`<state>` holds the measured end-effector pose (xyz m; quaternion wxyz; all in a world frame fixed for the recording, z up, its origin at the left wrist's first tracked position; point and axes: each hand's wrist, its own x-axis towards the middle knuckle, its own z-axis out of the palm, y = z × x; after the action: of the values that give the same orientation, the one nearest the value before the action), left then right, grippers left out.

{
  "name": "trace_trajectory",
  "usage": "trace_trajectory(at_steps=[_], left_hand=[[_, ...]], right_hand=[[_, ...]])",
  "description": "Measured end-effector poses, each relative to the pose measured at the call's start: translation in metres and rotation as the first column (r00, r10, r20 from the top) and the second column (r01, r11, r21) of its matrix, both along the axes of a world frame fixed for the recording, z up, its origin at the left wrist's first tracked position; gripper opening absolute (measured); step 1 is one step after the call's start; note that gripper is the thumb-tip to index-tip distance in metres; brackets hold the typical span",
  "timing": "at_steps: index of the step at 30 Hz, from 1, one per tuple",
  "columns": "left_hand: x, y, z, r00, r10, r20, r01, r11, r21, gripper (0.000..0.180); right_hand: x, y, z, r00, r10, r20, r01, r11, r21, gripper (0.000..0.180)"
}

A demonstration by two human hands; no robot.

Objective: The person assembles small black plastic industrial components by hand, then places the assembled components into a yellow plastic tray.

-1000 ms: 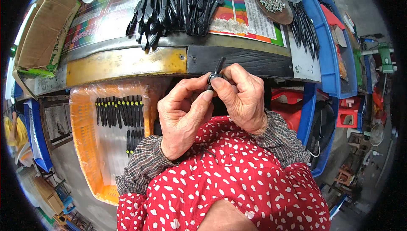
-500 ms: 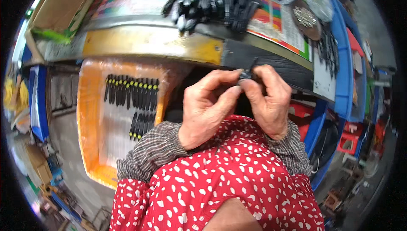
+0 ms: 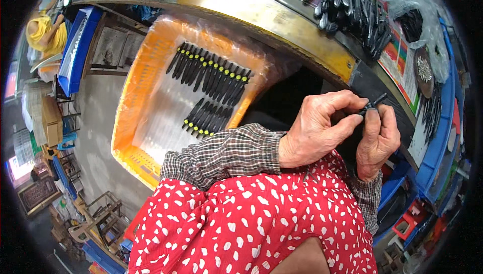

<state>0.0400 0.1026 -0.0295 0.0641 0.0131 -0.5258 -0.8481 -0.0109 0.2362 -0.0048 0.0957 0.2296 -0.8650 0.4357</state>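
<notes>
A small black part with a thin rod-like end (image 3: 378, 101) is pinched between the fingertips of both hands, above my lap at the bench edge. My left hand (image 3: 319, 130) grips it with thumb and forefinger from the left. On its other side, my right hand (image 3: 380, 140) pinches it with curled fingers. The fingertips hide most of the part, so its kind cannot be made out. To the left, an orange plastic-lined crate (image 3: 122, 123) holds two rows of slim black pieces with yellow-green round dots (image 3: 210, 71). A heap of loose black pieces (image 3: 347, 15) lies on the bench.
The bench's front edge carries a brass-coloured metal strip (image 3: 271, 22). At the right are a dark oval dish of small metal bits (image 3: 424, 70), clear plastic bags (image 3: 407, 2) and a blue tray (image 3: 443, 138). A person in yellow (image 3: 48, 35) is at far left.
The view has swung, so crate and bench appear shifted and tilted. Both hands keep their pinch on the black part, and its thin end now points up to the right.
</notes>
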Motion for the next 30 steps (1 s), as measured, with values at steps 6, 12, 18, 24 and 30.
trace_trajectory(at_steps=[6, 12, 18, 24, 30], left_hand=[[0.000, -0.002, -0.006, 0.992, 0.061, -0.108, -0.067, 0.997, -0.046, 0.025], [0.009, -0.020, -0.010, 0.999, -0.043, -0.004, 0.043, 0.998, -0.041, 0.027], [0.035, -0.054, -0.031, 0.983, 0.047, 0.176, -0.032, 0.996, -0.086, 0.023], [0.073, -0.118, -0.078, 0.885, 0.426, 0.189, -0.357, 0.880, -0.313, 0.021], [0.126, -0.213, -0.153, 0.554, 0.768, 0.321, -0.586, 0.633, -0.505, 0.016]], right_hand=[[0.000, -0.002, -0.007, 0.962, 0.082, 0.262, -0.024, 0.975, -0.221, 0.022], [0.004, 0.001, -0.011, 0.956, 0.153, 0.251, -0.116, 0.981, -0.157, 0.025], [0.007, -0.008, -0.002, 0.947, 0.168, 0.273, -0.184, 0.983, 0.031, 0.016], [0.004, -0.014, -0.005, 0.953, 0.250, 0.170, -0.271, 0.955, 0.119, 0.013], [0.009, -0.022, -0.008, 0.954, 0.240, 0.181, -0.270, 0.948, 0.168, 0.013]])
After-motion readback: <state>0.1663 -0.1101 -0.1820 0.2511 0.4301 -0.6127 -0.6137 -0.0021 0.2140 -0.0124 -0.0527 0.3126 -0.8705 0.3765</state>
